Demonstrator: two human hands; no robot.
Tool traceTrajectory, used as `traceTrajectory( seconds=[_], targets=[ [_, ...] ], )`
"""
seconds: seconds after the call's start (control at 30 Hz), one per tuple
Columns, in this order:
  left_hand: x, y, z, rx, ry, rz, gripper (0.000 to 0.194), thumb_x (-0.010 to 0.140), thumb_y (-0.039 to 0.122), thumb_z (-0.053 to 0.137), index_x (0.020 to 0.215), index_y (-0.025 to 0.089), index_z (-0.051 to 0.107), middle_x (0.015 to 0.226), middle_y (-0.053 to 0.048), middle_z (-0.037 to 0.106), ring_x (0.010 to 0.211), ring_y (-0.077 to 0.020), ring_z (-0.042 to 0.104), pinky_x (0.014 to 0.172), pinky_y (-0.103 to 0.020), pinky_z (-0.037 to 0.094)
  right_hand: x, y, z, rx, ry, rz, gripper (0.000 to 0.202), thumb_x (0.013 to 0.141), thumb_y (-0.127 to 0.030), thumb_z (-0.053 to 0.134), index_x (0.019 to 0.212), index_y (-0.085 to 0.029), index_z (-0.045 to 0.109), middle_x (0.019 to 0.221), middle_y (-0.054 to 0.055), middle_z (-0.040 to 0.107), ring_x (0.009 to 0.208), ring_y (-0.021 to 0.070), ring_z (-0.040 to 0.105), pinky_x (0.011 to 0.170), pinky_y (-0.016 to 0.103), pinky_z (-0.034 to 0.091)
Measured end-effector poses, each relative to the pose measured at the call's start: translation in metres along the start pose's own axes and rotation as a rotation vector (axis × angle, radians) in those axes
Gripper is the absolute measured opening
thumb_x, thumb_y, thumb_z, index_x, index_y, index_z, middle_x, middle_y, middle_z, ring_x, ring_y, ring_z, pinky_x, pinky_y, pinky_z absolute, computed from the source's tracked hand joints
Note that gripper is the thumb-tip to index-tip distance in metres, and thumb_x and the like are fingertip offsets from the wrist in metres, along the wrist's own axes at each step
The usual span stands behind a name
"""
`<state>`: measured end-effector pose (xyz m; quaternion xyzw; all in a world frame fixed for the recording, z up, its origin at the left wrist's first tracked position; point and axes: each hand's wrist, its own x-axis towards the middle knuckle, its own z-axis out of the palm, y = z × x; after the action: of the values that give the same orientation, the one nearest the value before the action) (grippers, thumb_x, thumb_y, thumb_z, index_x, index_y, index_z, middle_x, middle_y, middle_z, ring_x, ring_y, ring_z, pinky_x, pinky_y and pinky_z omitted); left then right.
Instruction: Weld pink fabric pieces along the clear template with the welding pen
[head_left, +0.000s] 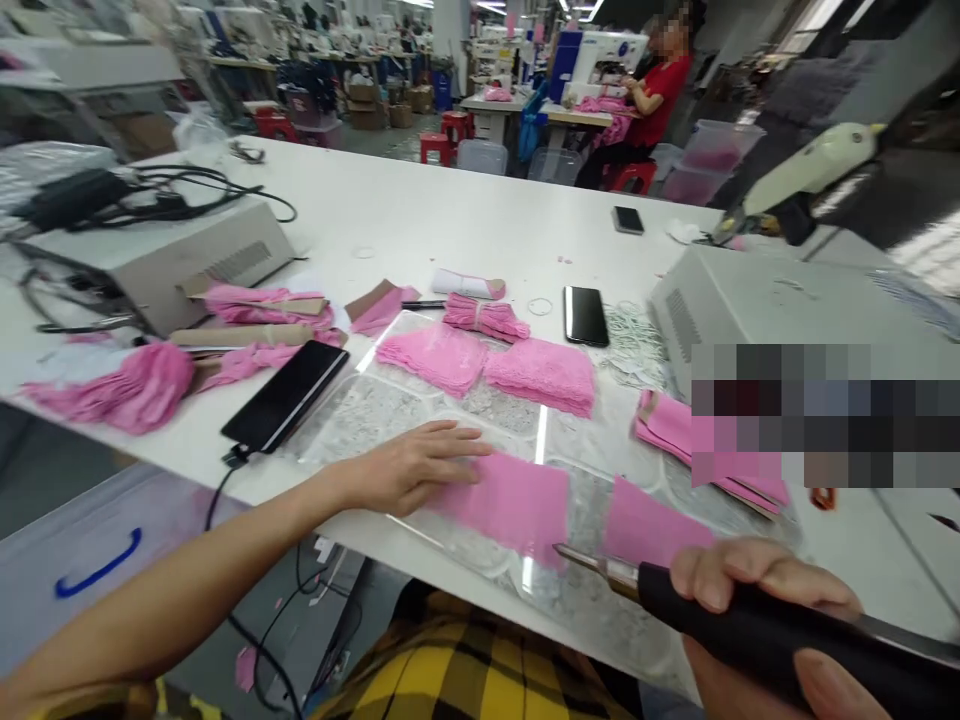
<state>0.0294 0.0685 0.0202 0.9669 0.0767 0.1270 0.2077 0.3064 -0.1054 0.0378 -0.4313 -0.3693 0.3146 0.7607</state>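
My left hand (420, 468) lies flat, fingers spread, on the left part of a pink fabric piece (517, 500) on the clear mat (337, 420). My right hand (772, 610) is wrapped round the black handle of a pointed metal-tipped tool (675, 600). The tool's tip is at the right edge of that fabric. A second pink piece (652, 525) lies just right of it, a narrow gap between them. Two stacks of pink pieces, one on the left (435, 357) and one on the right (540, 375), sit behind my left hand.
A large phone (285, 395) with a cable lies at the left, near pink bundles (150, 385) and a grey box (165, 260). Behind the stacks are a smaller phone (585, 316) and white loops (634, 343). Folded pink fabric (667, 430) and another box (810, 310) stand right.
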Motion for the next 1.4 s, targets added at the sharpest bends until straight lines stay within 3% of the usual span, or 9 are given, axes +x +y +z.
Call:
traceTrajectory(
  seconds=[0.23, 0.43, 0.6, 0.9, 1.13, 1.4],
  targets=[
    [-0.032, -0.005, 0.003, 0.032, -0.001, -0.117, 0.045, 0.088, 0.000, 0.039, 0.123, 0.019, 0.062, 0.145, -0.008, 0.048, 0.142, -0.0214, 0.032, 0.116, -0.045, 0.027, 0.008, 0.018, 0.033, 0.033, -0.077, 0.009, 0.019, 0.074, -0.036, 0.062, 0.085, -0.021, 0.059, 0.081, 0.000, 0.049, 0.066, 0.0138, 0.050, 0.064, 0.036, 0.048],
    [-0.035, -0.006, 0.011, 0.058, -0.038, -0.123, 0.051, 0.087, -0.001, 0.041, 0.129, 0.023, 0.059, 0.148, -0.005, 0.043, 0.144, -0.0229, 0.028, 0.117, -0.047, 0.023, 0.010, 0.031, 0.073, 0.098, -0.230, -0.071, 0.018, 0.077, -0.030, 0.059, 0.091, -0.019, 0.060, 0.085, 0.002, 0.052, 0.062, 0.0127, 0.055, 0.059, 0.035, 0.049],
    [-0.035, -0.006, 0.013, 0.131, -0.084, -0.146, 0.050, 0.090, 0.003, 0.042, 0.133, 0.025, 0.056, 0.151, -0.004, 0.039, 0.145, -0.0230, 0.025, 0.118, -0.045, 0.021, 0.006, 0.039, 0.093, 0.119, -0.295, -0.060, 0.017, 0.078, -0.029, 0.059, 0.092, -0.019, 0.059, 0.088, 0.002, 0.051, 0.062, 0.0117, 0.055, 0.060, 0.034, 0.051],
    [-0.037, -0.002, 0.013, 0.176, -0.037, -0.098, 0.053, 0.085, 0.000, 0.046, 0.130, 0.026, 0.059, 0.150, -0.006, 0.040, 0.142, -0.0259, 0.031, 0.115, -0.045, 0.029, 0.000, 0.049, 0.094, 0.019, -0.336, 0.015, 0.020, 0.079, -0.034, 0.058, 0.094, -0.021, 0.057, 0.092, 0.003, 0.048, 0.067, 0.0127, 0.052, 0.064, 0.036, 0.050],
    [-0.041, -0.005, 0.019, 0.212, 0.009, -0.081, 0.044, 0.087, 0.004, 0.047, 0.124, 0.023, 0.062, 0.149, -0.006, 0.043, 0.142, -0.0239, 0.031, 0.116, -0.043, 0.026, 0.002, 0.037, 0.089, 0.042, -0.286, 0.026, 0.020, 0.076, -0.031, 0.056, 0.092, -0.019, 0.059, 0.090, 0.003, 0.049, 0.065, 0.0128, 0.053, 0.062, 0.037, 0.048],
    [-0.040, -0.007, 0.022, 0.198, -0.004, -0.050, 0.053, 0.082, -0.001, 0.050, 0.128, 0.023, 0.059, 0.152, -0.009, 0.038, 0.144, -0.0265, 0.026, 0.117, -0.047, 0.021, 0.001, 0.023, 0.079, -0.001, -0.313, -0.057, 0.020, 0.076, -0.032, 0.054, 0.091, -0.019, 0.059, 0.083, 0.002, 0.048, 0.060, 0.0129, 0.049, 0.053, 0.034, 0.046]
  ],
)
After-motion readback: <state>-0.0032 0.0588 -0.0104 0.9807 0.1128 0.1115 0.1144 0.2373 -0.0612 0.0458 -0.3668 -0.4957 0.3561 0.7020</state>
